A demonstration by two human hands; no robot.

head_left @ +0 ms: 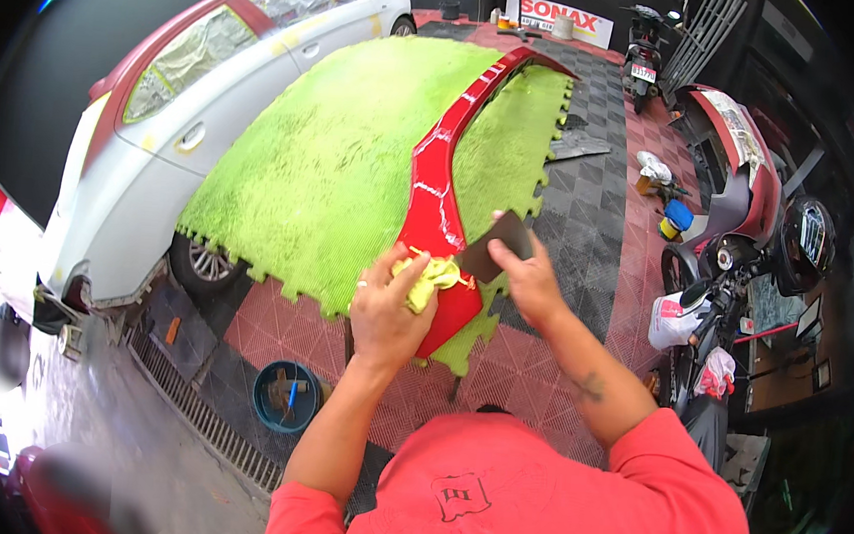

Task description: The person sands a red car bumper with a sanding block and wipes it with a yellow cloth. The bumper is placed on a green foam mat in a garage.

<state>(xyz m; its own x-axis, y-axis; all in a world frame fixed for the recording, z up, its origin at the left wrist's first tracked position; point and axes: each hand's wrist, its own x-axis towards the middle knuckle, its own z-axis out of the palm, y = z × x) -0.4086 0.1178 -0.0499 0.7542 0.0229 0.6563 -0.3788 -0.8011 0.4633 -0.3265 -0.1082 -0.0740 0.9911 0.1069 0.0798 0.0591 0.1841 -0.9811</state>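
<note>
A long red car body panel [439,183] lies across a bright green fuzzy mat [325,159]. My left hand [389,309] presses a crumpled yellow cloth [429,279] against the near end of the panel. My right hand [527,275] holds a dark flat sanding sheet [497,244] just right of the cloth, its lower edge resting on the panel's edge. Both hands sit close together at the panel's near end.
A white and red car [178,117] stands to the left. A blue bucket [286,397] sits on the floor beside a drain grate [204,420]. Motorcycles [741,232] and a black helmet [805,242] crowd the right. Another scooter [645,48] stands at the back.
</note>
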